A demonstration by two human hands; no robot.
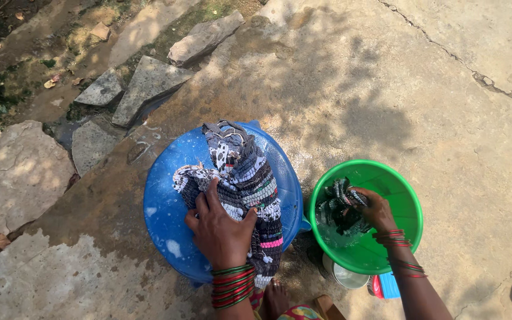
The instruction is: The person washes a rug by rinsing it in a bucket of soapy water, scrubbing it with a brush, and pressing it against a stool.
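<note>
Centre of frame: your left hand (pixel 220 228) lies flat, fingers spread, pressing the patterned woven cloth (pixel 247 184) against the soapy blue upturned tub (pixel 167 201). The cloth's long axis runs from upper centre down toward you, passing just right of that hand. Lower right: your right hand (pixel 377 208) is curled closed around a dark wet garment (pixel 342 207) inside the green basin (pixel 398 195). The left hand is nearer the cloth; the basin sits just beside the tub.
</note>
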